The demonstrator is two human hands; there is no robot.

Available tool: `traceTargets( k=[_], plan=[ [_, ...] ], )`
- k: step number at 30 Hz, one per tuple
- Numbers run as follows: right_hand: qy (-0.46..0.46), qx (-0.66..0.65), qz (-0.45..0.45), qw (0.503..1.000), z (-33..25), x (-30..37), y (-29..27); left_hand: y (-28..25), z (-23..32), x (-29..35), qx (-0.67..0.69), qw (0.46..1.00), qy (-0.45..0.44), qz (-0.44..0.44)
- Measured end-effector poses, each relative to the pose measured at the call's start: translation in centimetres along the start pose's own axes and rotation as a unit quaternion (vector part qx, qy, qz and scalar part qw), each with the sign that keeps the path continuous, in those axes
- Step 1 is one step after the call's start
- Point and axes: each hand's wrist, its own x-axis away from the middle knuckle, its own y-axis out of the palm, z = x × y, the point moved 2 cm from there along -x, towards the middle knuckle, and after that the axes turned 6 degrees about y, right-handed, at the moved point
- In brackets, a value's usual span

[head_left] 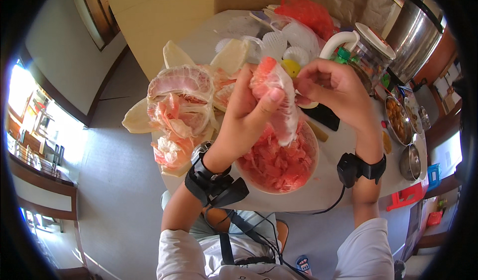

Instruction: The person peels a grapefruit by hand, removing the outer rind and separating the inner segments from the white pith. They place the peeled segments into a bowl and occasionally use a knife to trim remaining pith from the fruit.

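My left hand (pixel 240 116) is closed around a pomelo segment (pixel 279 98), with pink flesh at its top and white membrane along its side. My right hand (pixel 336 88) is beside the segment's right edge, fingers bent and pinched together; what lies between them is too small to make out. Below both hands stands a bowl (pixel 314 166) heaped with pink pomelo pulp (pixel 281 168). To the left of my left hand lies an opened pomelo (pixel 181 83), with thick pale rind (pixel 137 116) around it and peeled-off membranes (pixel 172 125) piled on it.
White foam nets (pixel 275 45) and a red plastic bag (pixel 306 13) lie at the back of the table. A white-handled jug (pixel 341 42), a green-capped bottle (pixel 342 56) and a tall steel pot (pixel 416 36) stand back right. Metal bowls (pixel 411 163) line the right edge.
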Motion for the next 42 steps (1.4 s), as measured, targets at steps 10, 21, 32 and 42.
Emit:
traceTargets(
  k=[10,21,32,42],
  plan=[
    [-0.203,0.029,0.139,0.969,-1.5,1.5,2.9,1.4,0.3,0.1,-0.012,0.998,-0.045,0.052],
    [-0.219,0.116,0.189,0.950,-0.9,1.6,5.0,1.7,-0.1,0.7,0.031,0.997,-0.072,0.013],
    [-0.116,0.019,0.144,0.983,-0.2,1.4,4.6,1.2,-0.5,0.3,-0.048,0.996,-0.022,0.075],
    [-0.123,0.099,0.137,0.978,-0.2,1.2,4.3,1.2,-0.3,0.4,-0.191,0.978,0.024,0.077]
  ],
)
